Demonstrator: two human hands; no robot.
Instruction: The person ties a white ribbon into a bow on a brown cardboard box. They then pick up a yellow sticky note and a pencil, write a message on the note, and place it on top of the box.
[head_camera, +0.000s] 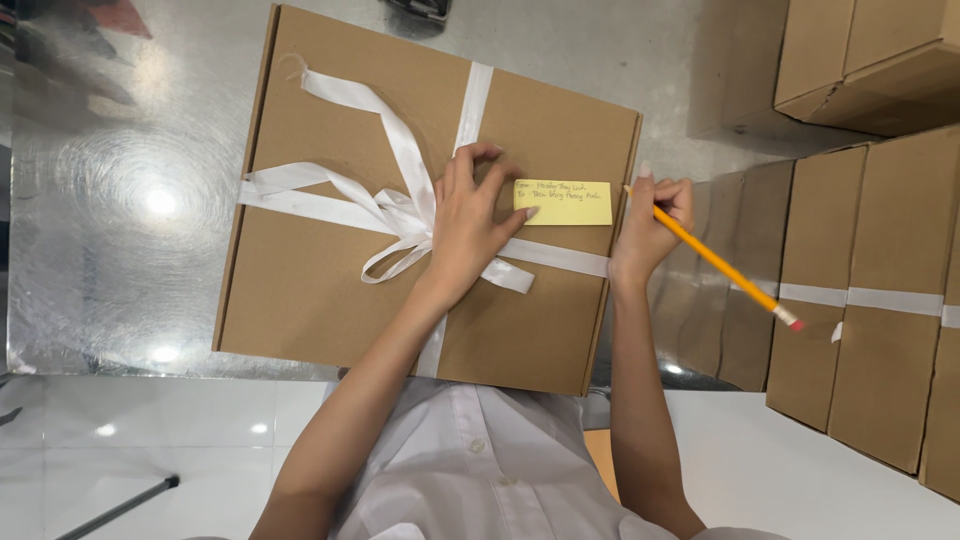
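Looking down from the head view, the only view here, a flat brown cardboard box fills the middle of the frame, lying on a shiny metal table. A white ribbon is already wrapped around the box both ways and tied in a bow left of centre, so the tying looks done. A yellow sticky note sits on the lid right of centre, near the box's right edge, with handwriting already on it; the writing looks finished or nearly so, though I cannot tell whether more lines are meant. The left hand rests on the lid between the bow and the note, its fingers spread and curved, the tips touching the note's left end and pressing it down; it grips nothing. The right hand hovers just off the right edge of the box, closed around a yellow pencil whose eraser end points toward the lower right of the frame; the tip is off the note. At the right of the frame stand further cardboard boxes, some banded with white ribbon, none with a visible note, so by my judgement they are untouched as far as labelling goes.
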